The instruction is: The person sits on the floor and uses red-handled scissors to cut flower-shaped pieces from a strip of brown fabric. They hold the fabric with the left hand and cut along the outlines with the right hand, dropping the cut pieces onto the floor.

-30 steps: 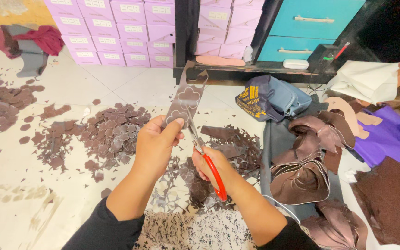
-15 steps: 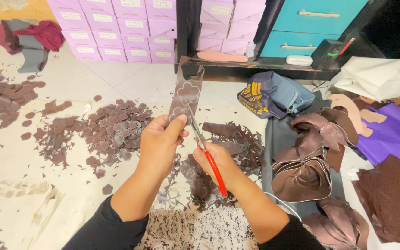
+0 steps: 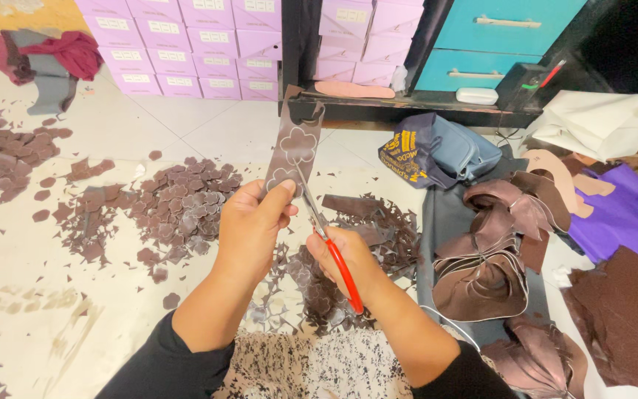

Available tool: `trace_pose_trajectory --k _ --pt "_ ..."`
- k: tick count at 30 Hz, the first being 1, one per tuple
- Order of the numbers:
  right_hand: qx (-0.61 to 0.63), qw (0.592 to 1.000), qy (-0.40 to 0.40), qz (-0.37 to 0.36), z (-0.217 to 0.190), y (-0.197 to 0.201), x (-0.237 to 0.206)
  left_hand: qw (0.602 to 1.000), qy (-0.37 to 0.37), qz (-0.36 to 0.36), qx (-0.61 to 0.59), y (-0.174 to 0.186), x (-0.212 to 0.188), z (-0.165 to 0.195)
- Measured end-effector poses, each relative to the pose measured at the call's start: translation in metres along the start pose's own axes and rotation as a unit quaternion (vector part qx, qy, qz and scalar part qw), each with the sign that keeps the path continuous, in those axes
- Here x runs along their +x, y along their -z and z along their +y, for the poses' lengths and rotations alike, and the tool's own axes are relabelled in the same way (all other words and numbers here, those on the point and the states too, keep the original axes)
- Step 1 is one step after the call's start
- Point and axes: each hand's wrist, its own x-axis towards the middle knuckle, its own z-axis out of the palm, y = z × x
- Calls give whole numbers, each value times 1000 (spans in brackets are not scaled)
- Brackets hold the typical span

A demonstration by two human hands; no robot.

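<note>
My left hand (image 3: 255,227) grips the lower end of a brown leather strip (image 3: 294,148) marked with flower outlines and holds it upright. My right hand (image 3: 348,258) is closed on red-handled scissors (image 3: 328,241); their blades meet the strip's right edge just above my left thumb. Below the hands lie a heap of brown offcuts (image 3: 311,284) and a speckled black-and-white cloth (image 3: 311,369) on my lap.
Cut brown flower pieces (image 3: 175,207) are piled on the white tiled floor at left. Curled brown leather pieces (image 3: 489,258) lie at right on grey cloth, beside purple fabric (image 3: 622,214). Behind are a blue bag (image 3: 437,151), stacked lilac boxes (image 3: 186,44) and a teal drawer unit (image 3: 496,37).
The strip and both hands have stayed almost in place; the scissors have worked slightly further along the strip's right edge.
</note>
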Motion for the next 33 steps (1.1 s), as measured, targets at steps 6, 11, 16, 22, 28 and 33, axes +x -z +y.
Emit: trace_pose_trajectory --k 6,11,16,22,28,33 --pt "-21 1000 11 -3 0 1 0 1000 7 2 -5 1 2 -2" --pt "-22 999 6 -31 3 4 3 1000 0 3 24 2 3 -3" --pt "11 996 66 -66 8 9 5 997 6 -19 77 4 1 -3" --pt "0 998 33 -60 10 9 4 998 -44 -29 38 7 7 -5" --pt "-17 998 24 -57 7 12 3 998 -42 -44 35 8 8 -10" --pt "23 999 21 -34 5 5 3 999 -21 -38 1 5 8 -13"
